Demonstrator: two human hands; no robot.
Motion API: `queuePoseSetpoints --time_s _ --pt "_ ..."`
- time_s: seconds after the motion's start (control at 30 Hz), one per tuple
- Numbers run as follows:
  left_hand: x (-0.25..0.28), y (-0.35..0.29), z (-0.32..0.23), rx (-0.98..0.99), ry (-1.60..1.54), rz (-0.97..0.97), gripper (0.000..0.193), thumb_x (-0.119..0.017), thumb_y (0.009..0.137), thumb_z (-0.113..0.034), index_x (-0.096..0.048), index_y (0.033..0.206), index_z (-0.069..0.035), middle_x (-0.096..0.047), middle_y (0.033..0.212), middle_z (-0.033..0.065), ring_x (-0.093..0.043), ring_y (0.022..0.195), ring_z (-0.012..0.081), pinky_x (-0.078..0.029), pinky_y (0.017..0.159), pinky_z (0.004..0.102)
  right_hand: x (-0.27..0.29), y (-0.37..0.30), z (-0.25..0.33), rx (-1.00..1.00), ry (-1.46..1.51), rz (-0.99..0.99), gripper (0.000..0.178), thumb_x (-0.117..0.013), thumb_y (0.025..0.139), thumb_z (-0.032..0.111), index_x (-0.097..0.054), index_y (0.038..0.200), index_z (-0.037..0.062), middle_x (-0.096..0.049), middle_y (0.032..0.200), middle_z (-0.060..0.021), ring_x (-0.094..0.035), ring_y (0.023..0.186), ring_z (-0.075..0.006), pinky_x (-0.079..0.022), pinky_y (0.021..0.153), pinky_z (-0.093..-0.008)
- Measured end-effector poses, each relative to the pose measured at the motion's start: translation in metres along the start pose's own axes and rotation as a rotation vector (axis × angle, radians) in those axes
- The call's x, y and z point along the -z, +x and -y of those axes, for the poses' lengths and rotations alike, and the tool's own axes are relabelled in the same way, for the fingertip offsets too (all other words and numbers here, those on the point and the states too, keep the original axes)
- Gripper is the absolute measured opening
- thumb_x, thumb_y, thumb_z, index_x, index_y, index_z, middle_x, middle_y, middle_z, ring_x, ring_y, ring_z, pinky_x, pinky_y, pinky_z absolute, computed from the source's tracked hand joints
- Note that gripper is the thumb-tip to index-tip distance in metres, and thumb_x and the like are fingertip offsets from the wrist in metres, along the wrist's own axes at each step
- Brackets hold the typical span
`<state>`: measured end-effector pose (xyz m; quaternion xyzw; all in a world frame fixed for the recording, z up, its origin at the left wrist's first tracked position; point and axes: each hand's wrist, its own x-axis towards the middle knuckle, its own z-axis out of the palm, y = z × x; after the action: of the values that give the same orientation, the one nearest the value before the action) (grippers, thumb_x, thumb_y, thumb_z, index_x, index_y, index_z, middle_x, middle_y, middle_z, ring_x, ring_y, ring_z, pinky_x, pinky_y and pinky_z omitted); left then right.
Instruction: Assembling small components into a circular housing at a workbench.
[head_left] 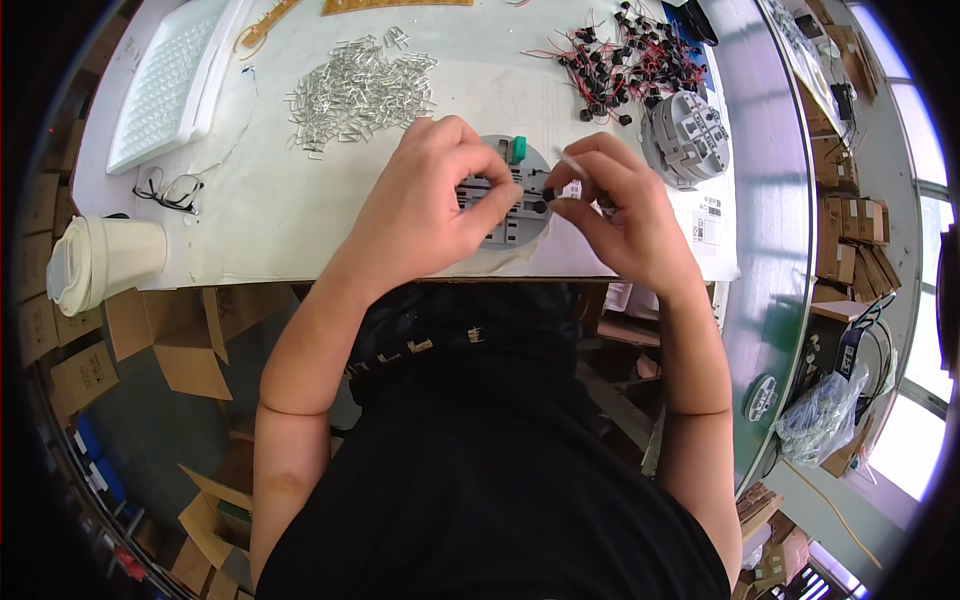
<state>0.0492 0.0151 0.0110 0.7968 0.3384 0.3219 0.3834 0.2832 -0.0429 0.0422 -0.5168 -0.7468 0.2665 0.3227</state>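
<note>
A round grey fixture (522,232) with slots and a green block (518,149) lies on the white work surface in front of me, partly hidden by my hands. My left hand (437,195) reaches over its left side, thumb and forefinger pinched together above the slots; what they hold, if anything, is hidden. My right hand (632,212) is at its right edge, its fingertips closed on a small black round part (549,195). A thin whitish strip (572,164) shows at the right fingers; I cannot tell what it is.
Beyond my left hand lies a heap of small silvery metal pieces (362,92). Black parts with red wires (625,60) are piled at the back right, near stacked grey round fixtures (688,140). A white tray (170,85), glasses (170,190) and a cream lidded container (105,262) stand left.
</note>
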Motion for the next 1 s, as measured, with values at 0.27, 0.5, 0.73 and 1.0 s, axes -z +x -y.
queuePoseSetpoints --time_s 0.27,0.5,0.73,1.0 --pt "-0.01 -0.014 0.01 -0.066 0.075 -0.112 0.01 -0.08 0.089 -0.014 -0.074 0.089 -0.005 -0.064 0.103 0.0082 -0.055 0.1 0.0309 -0.048 0.093 0.0404 -0.006 -0.003 -0.002 -0.289 0.128 0.103 0.02 -0.078 0.093 -0.004 -0.071 0.111 -0.0023 -0.068 0.111 -0.0076 -0.066 0.089 -0.0127 -0.055 0.08 -0.0291" --pt "0.003 -0.014 -0.001 0.162 -0.289 0.03 0.017 -0.078 0.096 -0.019 -0.076 0.094 -0.002 -0.071 0.084 0.0048 -0.059 0.077 0.0184 -0.051 0.075 0.0334 -0.025 -0.013 -0.01 -0.287 0.465 -0.08 0.018 -0.081 0.095 0.003 -0.072 0.11 0.0 -0.073 0.096 -0.0009 -0.06 0.081 -0.0062 -0.052 0.075 -0.0257" --pt "-0.001 -0.011 0.001 0.28 -0.568 0.071 0.026 -0.077 0.1 -0.022 -0.077 0.101 0.005 -0.074 0.08 0.0029 -0.059 0.07 0.0062 -0.049 0.063 0.0252 -0.027 -0.016 -0.005 -0.288 0.504 -0.074 0.024 -0.074 0.095 -0.013 -0.067 0.116 -0.0036 -0.068 0.12 -0.0084 -0.063 0.112 -0.0136 -0.055 0.094 -0.0297" --pt "-0.012 -0.012 -0.002 0.179 -0.577 0.022 0.016 -0.074 0.103 -0.013 -0.074 0.101 0.004 -0.072 0.095 0.0007 -0.063 0.082 0.0051 -0.05 0.074 0.0226 -0.021 -0.019 0.001 -0.561 0.823 -0.077 0.017 -0.079 0.096 0.0 -0.072 0.113 -0.0002 -0.073 0.1 0.0015 -0.063 0.086 -0.0083 -0.054 0.077 -0.0285"
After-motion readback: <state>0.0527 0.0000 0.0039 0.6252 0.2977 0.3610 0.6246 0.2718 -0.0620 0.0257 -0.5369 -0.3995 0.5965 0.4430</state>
